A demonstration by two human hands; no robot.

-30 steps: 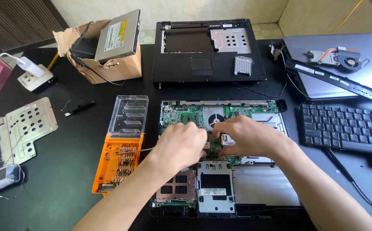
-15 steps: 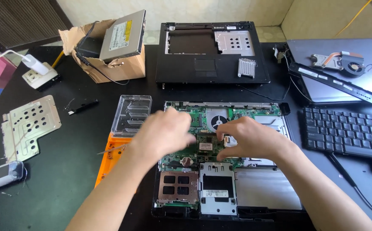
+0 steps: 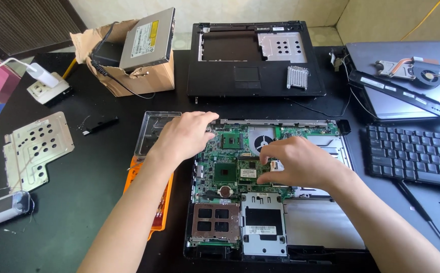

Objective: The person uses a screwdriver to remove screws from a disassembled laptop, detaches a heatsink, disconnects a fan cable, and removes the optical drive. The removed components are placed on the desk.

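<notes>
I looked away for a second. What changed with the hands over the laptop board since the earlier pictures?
The left hand moved up and left to the motherboard's top-left corner. The right hand stayed at the small card mid-board, fingers pinching. The orange screwdriver case and keyboard stayed put.

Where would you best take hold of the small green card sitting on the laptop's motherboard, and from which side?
Probably by its two short side edges, from above. The small green card lies flat on the motherboard, its near edge uncovered. The right hand already has fingertips at its right end; the left hand rests on the board's upper left corner.
</notes>
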